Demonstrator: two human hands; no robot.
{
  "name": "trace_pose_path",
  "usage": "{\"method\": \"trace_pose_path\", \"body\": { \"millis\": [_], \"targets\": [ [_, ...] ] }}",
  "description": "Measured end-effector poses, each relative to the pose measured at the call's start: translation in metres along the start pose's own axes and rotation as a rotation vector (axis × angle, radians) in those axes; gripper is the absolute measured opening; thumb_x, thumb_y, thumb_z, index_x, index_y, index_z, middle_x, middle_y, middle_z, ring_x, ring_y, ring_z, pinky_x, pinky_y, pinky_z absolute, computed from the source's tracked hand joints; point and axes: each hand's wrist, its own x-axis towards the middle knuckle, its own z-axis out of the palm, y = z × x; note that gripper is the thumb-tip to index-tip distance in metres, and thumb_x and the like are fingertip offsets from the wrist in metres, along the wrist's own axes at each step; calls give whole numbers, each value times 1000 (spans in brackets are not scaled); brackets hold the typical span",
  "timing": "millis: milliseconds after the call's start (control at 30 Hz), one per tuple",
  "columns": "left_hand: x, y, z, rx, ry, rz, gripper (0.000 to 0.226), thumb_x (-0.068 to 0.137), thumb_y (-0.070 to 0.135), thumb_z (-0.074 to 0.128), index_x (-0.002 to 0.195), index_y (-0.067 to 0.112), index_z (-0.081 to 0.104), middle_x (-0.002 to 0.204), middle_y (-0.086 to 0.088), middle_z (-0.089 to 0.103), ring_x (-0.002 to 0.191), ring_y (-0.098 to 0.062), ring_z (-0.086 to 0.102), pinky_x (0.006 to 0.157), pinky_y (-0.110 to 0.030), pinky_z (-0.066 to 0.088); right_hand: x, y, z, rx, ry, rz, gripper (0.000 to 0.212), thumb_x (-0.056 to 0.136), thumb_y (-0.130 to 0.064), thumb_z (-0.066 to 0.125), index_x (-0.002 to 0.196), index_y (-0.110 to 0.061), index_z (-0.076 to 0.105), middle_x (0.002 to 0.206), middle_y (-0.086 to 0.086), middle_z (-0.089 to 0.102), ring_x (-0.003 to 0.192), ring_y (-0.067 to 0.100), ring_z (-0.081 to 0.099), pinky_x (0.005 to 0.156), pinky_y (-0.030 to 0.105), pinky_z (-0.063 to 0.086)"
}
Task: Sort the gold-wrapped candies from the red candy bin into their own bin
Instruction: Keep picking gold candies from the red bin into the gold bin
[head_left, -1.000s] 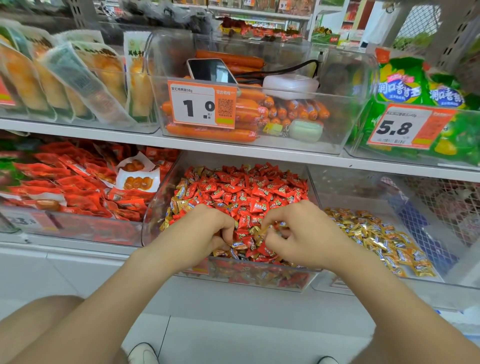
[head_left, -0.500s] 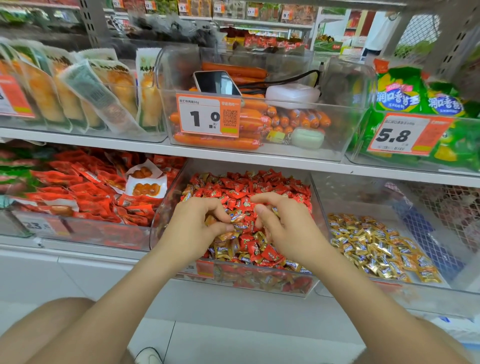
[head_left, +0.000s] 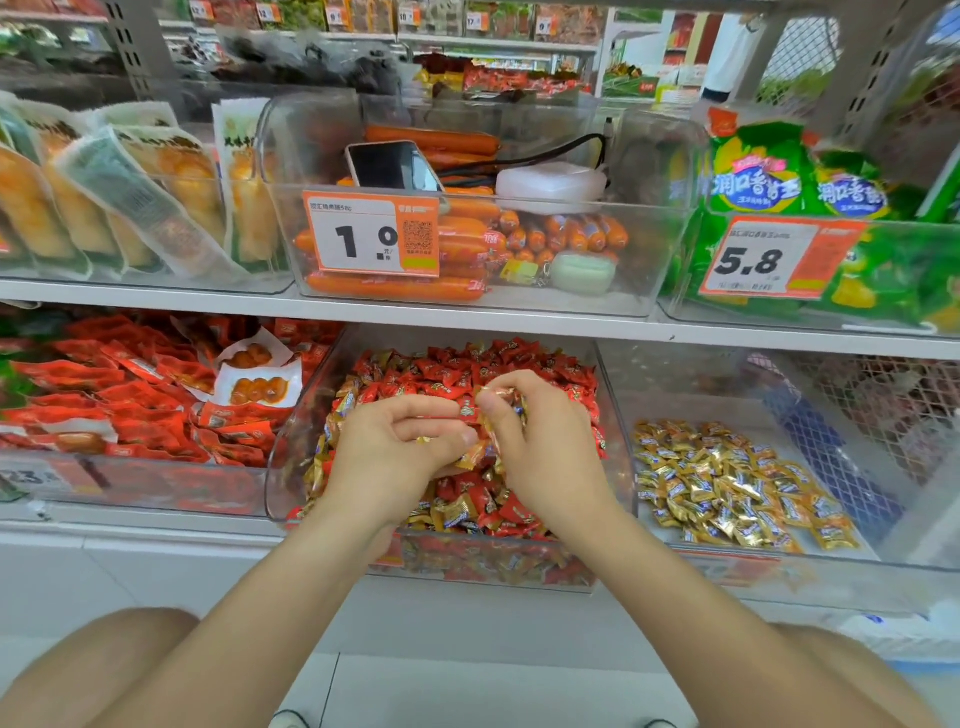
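A clear bin (head_left: 291, 467) on the lower shelf holds red candies (head_left: 467, 366) mixed with gold-wrapped candies (head_left: 454, 512). Both of my hands are over its middle. My left hand (head_left: 387, 457) is curled around several gold-wrapped candies, one sticking out by its fingertips. My right hand (head_left: 540, 447) pinches gold-wrapped candies (head_left: 501, 397) between thumb and fingers, close to the left fingertips. To the right stands a second clear bin (head_left: 618, 415) with a loose layer of gold candies (head_left: 727, 483).
Left of the red bin lies a bin of red snack packs (head_left: 130, 395). The upper shelf (head_left: 467, 317) carries a bin of sausages (head_left: 457, 244) with a phone (head_left: 389, 166) and a price tag, plus green bags (head_left: 763, 176) on the right. My knees show at the bottom.
Both hands have risen from the front of the red bin to its middle. They now hold gold-wrapped candies above the pile, fingertips close together.
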Motion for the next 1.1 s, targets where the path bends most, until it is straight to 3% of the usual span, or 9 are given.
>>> {"method": "trace_pose_path", "body": {
  "millis": [200,300,433,567,633,733,933,1033,1100],
  "targets": [
    [-18,18,48,142,-30,281,20,83,8,87,96,20,77,87,5,79,84,-8,75,75,-22,59,-1,40,-104,-51,52,181,21,100,-50,66,92,-32,73,70,-16,70,65,-4,63,64,21,46],
    [-24,24,94,262,-180,424,23,84,3,83,92,23,77,87,11,78,85,-3,73,78,-20,57,-19,88,-146,-180,-87,412,28,98,-50,67,84,-26,73,60,-9,69,49,3,61,60,31,54],
    [-15,21,167,467,-300,617,19,84,7,77,89,25,77,84,16,74,83,0,69,81,-24,55,-32,157,-179,-287,-50,585,32,102,-42,62,89,-15,73,69,3,70,62,25,70,64,39,60],
    [9,4,229,709,-494,647,27,91,12,71,115,24,73,108,6,71,95,-10,68,97,-34,51,-39,189,-197,119,-70,724,42,109,-39,54,111,0,70,83,6,66,65,16,63,62,32,56],
    [18,0,246,899,-676,634,32,101,21,63,133,21,67,130,0,70,116,-21,65,107,-31,43,-40,189,-206,254,-97,768,37,110,-40,49,119,-15,74,102,0,75,82,8,70,68,26,50],
    [19,0,245,1050,-820,722,27,105,21,55,125,23,73,127,1,72,119,-24,63,107,-37,45,-40,191,-213,81,-62,678,32,107,-35,54,125,-22,76,117,-2,76,110,16,69,88,37,51],
    [3,4,151,981,-426,940,16,95,32,53,99,30,69,94,11,64,92,-18,57,85,-43,50,-36,118,-182,-45,-20,384,22,97,-17,61,94,-32,76,77,-4,76,70,18,72,72,37,59],
    [12,-1,86,996,-70,754,16,91,31,53,100,29,66,98,10,57,97,-21,50,88,-45,47,-35,58,-145,8,-36,192,23,96,-12,62,93,-29,77,70,-9,71,62,4,64,61,18,48],
    [20,-2,49,1124,110,502,26,92,31,54,116,25,62,113,-2,54,108,-32,47,96,-49,45,-32,31,-112,-51,-92,25,20,94,-15,64,99,-29,77,85,-11,68,77,3,63,73,18,49]
  ]
}}
